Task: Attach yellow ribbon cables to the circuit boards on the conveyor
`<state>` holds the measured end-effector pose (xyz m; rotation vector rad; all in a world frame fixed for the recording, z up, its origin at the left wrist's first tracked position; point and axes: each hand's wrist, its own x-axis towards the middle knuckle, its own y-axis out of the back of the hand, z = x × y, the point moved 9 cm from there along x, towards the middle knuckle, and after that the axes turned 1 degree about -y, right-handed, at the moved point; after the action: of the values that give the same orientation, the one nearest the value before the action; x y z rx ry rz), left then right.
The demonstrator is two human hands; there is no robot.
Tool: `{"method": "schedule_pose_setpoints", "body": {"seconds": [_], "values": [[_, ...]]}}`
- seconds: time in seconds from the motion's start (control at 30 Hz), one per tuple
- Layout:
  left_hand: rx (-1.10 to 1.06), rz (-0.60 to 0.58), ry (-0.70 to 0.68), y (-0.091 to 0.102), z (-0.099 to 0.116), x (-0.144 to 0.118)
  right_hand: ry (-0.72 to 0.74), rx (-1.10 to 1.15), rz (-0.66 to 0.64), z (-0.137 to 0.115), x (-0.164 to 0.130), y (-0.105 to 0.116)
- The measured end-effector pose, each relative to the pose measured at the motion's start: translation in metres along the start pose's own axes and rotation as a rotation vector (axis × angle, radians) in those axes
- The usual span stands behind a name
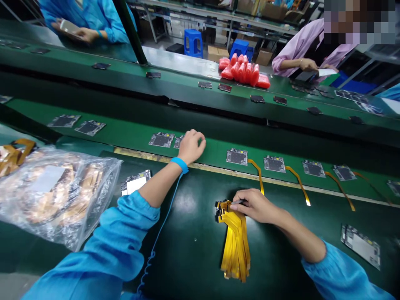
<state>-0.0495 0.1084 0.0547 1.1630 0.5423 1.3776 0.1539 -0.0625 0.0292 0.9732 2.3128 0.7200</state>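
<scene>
One stack of yellow flex cables (235, 246) lies on the dark green table (193, 250); its top end is pinched by the right hand (254, 205). The left hand (191, 146), fingers curled, is rested on a circuit board (178, 142) on the conveyor belt (131, 135), where four boards carry cables. Beyond, two workers are seated.

A dark green workbench mat (193, 246) at lower centre carries a fanned stack of yellow flex ribbon cables (236, 246); a crinkled clear plastic bag (56, 196) lies at left.
</scene>
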Motion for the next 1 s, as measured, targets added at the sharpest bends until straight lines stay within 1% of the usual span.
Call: {"method": "schedule_pose_setpoints", "body": {"seconds": [0.03,0.1,0.17,0.23,0.33,0.47,0.63,0.77,0.9,1.0], "values": [[0.014,-0.008,0.065,0.004,-0.014,0.003,0.017,0.029,0.005,0.0,-0.001,0.001],[0.037,-0.069,0.167,0.006,-0.037,0.008,0.05,0.103,0.027,-0.001,-0.003,0.002],[0.049,-0.155,0.225,0.001,-0.05,0.009,0.06,0.173,0.073,0.0,-0.005,0.005],[0.055,-0.231,0.241,-0.006,-0.053,0.01,0.04,0.227,0.13,0.003,-0.008,0.009],[0.078,-0.309,0.223,-0.017,-0.05,0.012,-0.035,0.299,0.181,0.008,-0.013,0.012],[0.131,-0.362,0.18,-0.025,-0.04,0.018,-0.134,0.343,0.233,0.014,-0.016,0.022],[0.155,-0.392,0.157,-0.03,-0.029,0.022,-0.143,0.319,0.328,0.013,-0.008,0.044],[0.179,-0.385,0.13,-0.032,-0.019,0.024,-0.104,0.302,0.36,0.009,0.016,0.055],[0.169,-0.358,0.105,-0.029,-0.021,0.019,-0.084,0.307,0.409,0.016,0.053,0.06],[0.102,-0.31,-0.001,-0.024,-0.022,0.009,-0.102,0.287,0.467,0.028,0.085,0.065]]}}
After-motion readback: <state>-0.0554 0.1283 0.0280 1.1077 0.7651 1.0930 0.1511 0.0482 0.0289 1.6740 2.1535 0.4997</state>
